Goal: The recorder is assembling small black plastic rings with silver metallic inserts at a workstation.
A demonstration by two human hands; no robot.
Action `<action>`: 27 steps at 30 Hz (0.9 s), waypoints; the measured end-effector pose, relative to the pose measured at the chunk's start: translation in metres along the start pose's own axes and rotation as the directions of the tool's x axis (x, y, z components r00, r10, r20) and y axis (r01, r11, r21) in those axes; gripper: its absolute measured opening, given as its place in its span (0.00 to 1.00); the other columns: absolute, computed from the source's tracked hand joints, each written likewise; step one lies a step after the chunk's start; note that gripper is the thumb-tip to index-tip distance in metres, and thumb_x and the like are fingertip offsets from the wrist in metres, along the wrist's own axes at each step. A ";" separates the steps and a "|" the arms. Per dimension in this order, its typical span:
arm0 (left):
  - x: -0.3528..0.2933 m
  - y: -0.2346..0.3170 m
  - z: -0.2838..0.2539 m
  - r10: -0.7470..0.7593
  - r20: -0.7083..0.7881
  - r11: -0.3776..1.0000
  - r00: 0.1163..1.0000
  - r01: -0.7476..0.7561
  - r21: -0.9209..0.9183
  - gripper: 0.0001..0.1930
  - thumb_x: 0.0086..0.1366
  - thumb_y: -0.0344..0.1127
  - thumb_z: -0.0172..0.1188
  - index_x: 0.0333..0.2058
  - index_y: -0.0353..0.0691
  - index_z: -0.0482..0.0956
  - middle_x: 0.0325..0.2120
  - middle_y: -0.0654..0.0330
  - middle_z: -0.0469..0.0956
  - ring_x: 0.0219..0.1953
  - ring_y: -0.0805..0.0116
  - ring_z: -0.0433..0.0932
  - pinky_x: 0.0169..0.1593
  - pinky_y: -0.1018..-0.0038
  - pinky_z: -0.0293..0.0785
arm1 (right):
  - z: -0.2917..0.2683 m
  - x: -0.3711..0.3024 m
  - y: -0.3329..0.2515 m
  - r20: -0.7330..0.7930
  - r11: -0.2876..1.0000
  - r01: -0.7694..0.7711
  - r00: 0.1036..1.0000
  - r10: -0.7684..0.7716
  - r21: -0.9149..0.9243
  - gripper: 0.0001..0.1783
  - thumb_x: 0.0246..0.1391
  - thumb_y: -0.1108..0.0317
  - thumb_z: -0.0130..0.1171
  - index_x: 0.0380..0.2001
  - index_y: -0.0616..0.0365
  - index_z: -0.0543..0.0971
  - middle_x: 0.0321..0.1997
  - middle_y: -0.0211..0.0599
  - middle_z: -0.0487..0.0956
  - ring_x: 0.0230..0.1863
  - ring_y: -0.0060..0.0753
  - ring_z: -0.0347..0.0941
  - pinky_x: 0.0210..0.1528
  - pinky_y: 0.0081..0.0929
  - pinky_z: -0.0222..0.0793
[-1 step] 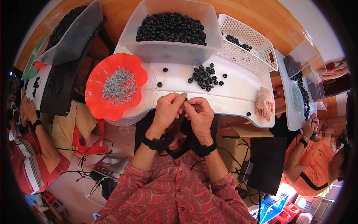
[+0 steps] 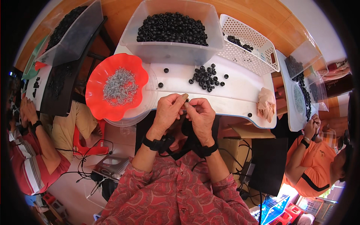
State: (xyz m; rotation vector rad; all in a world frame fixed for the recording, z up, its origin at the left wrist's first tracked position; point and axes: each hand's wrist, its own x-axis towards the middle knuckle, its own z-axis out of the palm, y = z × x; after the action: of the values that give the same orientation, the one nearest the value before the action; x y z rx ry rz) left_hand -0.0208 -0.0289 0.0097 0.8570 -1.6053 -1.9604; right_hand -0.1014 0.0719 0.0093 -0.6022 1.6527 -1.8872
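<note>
My left hand (image 2: 169, 111) and my right hand (image 2: 200, 117) meet at the table's near edge, thumbs and fingertips pinched together. Between them shows a bit of a small black part (image 2: 186, 100); the fingers cover most of it. Beyond my hands lies a loose pile of small black ring-like parts (image 2: 205, 78), each with a hole, and a few stray ones sit around it. To the left, a red wavy-rimmed bowl (image 2: 94, 88) holds many tiny greyish pieces (image 2: 120, 87), too small to make out singly.
A clear plastic bin (image 2: 168, 54) full of black parts stands at the back, beside a white perforated basket (image 2: 243, 56) with a few more. A crumpled beige cloth (image 2: 266, 104) lies on the white table (image 2: 240, 90) at right. Other people work at tables on both sides.
</note>
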 end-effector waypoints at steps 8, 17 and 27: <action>0.002 0.000 -0.010 -0.125 0.091 0.984 0.988 0.136 -0.117 0.18 0.67 0.44 0.59 0.27 0.34 0.79 0.18 0.64 0.76 0.17 0.82 0.70 0.18 0.85 0.65 | -0.010 0.006 0.000 0.113 0.996 -0.043 0.993 0.034 0.072 0.08 0.53 0.75 0.64 0.34 0.61 0.75 0.30 0.29 0.77 0.21 0.12 0.68 0.21 0.10 0.63; 0.001 -0.005 -0.011 -0.101 0.174 0.951 0.979 0.147 -0.273 0.13 0.69 0.40 0.57 0.37 0.34 0.80 0.22 0.65 0.77 0.20 0.83 0.73 0.20 0.87 0.68 | -0.015 0.009 0.002 0.151 0.983 -0.088 0.987 0.063 0.162 0.07 0.53 0.76 0.64 0.34 0.61 0.76 0.27 0.27 0.77 0.20 0.11 0.67 0.20 0.11 0.63; -0.003 -0.012 -0.011 -0.006 0.209 0.939 0.978 0.077 -0.335 0.11 0.71 0.32 0.53 0.47 0.33 0.77 0.27 0.63 0.78 0.26 0.81 0.76 0.28 0.84 0.75 | -0.015 0.009 -0.002 0.148 0.954 -0.102 0.987 0.062 0.281 0.06 0.53 0.78 0.63 0.32 0.63 0.74 0.27 0.30 0.76 0.18 0.13 0.66 0.19 0.12 0.61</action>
State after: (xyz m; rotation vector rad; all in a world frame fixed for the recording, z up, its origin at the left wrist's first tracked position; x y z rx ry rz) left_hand -0.0101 -0.0319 -0.0031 0.5691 -1.2971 -2.3315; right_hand -0.1180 0.0776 0.0088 -0.5212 1.2651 -1.9315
